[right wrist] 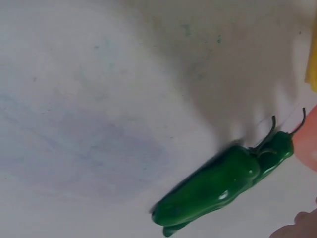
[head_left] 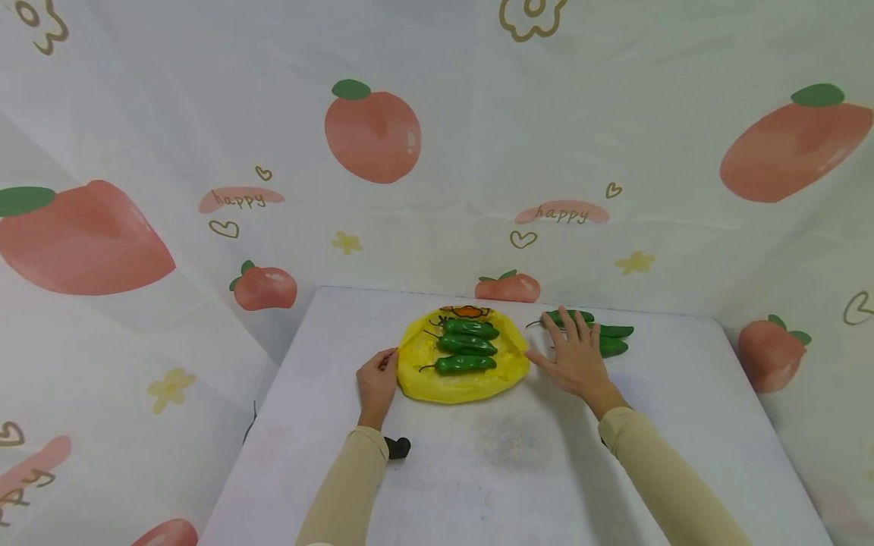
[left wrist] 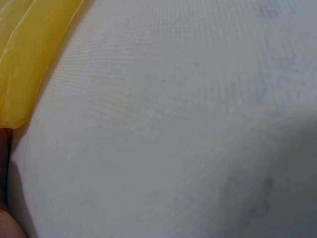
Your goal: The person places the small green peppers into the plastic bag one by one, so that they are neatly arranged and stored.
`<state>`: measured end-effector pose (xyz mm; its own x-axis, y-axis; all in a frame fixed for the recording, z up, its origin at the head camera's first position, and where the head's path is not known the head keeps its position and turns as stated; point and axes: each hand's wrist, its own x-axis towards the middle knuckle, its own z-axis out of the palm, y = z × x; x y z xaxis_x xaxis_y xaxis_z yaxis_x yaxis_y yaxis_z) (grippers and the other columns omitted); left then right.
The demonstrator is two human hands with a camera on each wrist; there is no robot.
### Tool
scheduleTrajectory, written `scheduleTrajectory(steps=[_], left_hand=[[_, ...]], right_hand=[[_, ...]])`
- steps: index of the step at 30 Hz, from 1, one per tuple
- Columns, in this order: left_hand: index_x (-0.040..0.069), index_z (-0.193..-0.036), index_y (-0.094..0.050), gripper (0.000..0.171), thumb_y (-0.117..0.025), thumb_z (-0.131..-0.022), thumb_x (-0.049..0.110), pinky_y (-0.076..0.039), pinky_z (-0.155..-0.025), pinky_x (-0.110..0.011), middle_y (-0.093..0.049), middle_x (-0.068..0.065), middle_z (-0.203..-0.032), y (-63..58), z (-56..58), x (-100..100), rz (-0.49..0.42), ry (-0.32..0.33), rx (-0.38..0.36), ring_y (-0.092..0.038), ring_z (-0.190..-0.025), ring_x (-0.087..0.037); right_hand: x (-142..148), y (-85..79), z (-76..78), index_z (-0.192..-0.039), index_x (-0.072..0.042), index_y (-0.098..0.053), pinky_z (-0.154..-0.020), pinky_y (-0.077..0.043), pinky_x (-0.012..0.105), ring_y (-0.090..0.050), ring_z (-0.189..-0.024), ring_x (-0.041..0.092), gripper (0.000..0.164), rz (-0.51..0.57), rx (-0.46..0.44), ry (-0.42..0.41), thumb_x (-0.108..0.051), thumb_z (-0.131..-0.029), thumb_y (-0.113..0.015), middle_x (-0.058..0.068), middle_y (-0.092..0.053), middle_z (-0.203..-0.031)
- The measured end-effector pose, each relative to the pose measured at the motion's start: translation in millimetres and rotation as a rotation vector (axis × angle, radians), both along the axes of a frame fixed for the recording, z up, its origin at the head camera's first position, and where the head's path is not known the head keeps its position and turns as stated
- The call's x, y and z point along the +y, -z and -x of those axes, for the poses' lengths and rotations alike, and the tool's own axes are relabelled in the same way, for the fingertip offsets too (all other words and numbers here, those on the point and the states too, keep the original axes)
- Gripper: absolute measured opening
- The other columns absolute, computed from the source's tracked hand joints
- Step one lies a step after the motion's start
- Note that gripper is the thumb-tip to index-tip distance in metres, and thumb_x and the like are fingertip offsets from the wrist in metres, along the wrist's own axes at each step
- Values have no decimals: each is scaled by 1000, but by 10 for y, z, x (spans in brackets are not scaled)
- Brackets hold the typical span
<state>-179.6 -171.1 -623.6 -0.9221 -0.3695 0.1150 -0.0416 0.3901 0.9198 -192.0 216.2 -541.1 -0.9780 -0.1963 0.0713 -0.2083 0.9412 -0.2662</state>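
Yellow thin plastic bag [head_left: 437, 392], spread into a wide round with a raised, wrinkled rim and an orange-and-black print at its far side, lies on the white flat tabletop [head_left: 492, 493] near the far edge, a little left of that edge's middle. Three glossy green long peppers [head_left: 466, 345] lie on it in a stack of rows, one behind another, their thin stems toward the tabletop's left edge.

The person's left hand [head_left: 378, 383] is at the bag's left side, thumb and fingers pinching the rim narrowly. The right hand [head_left: 576, 360] has its fingers spread wide and extended, holding nothing; its thumb tip is at the bag's right rim, though whether it touches cannot be told. Its fingers partly cover a group of loose green peppers [head_left: 617, 331] near the tabletop's far edge, toward the far right corner. The right wrist view shows two of these side by side and touching, one partly hidden by the other.

A small black object [head_left: 397, 448] sits beside the beige left sleeve [head_left: 351, 485], nearer the tabletop's left edge. Beyond the far edge rises a white backdrop [head_left: 451, 227] printed with red fruit.
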Motion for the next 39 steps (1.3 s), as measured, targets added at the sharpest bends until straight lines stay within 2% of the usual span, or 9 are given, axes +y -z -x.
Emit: scheduleTrajectory(steps=[10, 15, 20, 28, 34, 39], left_hand=[[10, -110, -79, 20, -67, -100, 23, -50, -66, -16, -77, -9, -94, -29, -15, 7, -10, 0, -1, -62, -78, -16], [12, -111, -79, 21, -67, -100, 24, -50, -66, -16, -77, -8, -95, -23, -10, 3, -11, 3, -13, -62, -79, -17], [12, -110, -79, 21, -67, -100, 25, -51, -66, -16, -77, -8, -93, -6, -1, -1, -6, 4, 1, -63, -77, -16], [14, -109, -80, 21, -67, -100, 27, -50, -66, -17, -77, -6, -93, 22, 5, -12, -6, 1, 2, -62, -77, -16], [13, -110, -80, 21, -67, -100, 27, -50, -66, -16, -77, -6, -93, 11, 6, -1, 4, -3, -8, -63, -78, -15], [12, -109, -79, 21, -66, -101, 26, -50, -67, -16, -77, -7, -93, 1, 10, 4, 10, -3, -9, -63, -78, -15]], right_hand=[[202, 65, -24, -162, -15, -25, -118, -4, 77, -14, -151, 54, 92, -33, -1, 33, -69, -93, -56, 23, -18, -167], [308, 138, -21, -160, -13, -29, -115, -9, 80, -20, -147, 55, 95, -42, 34, 52, -68, -90, -63, 26, -25, -163], [398, 193, -10, -159, -11, -31, -114, -10, 81, -22, -145, 56, 98, -34, 22, 79, -67, -87, -67, 29, -26, -161], [500, 198, -18, -157, -5, -33, -114, -13, 78, -25, -140, 58, 96, 10, 12, 107, -56, -86, -74, 33, -26, -158], [589, 214, -37, -153, -7, -38, -113, -23, 74, -30, -136, 59, 92, 45, 35, 118, -48, -84, -80, 35, -31, -154], [644, 250, -52, -153, -7, -38, -113, -25, 73, -30, -137, 60, 89, 73, 31, 131, -43, -84, -81, 36, -32, -152]])
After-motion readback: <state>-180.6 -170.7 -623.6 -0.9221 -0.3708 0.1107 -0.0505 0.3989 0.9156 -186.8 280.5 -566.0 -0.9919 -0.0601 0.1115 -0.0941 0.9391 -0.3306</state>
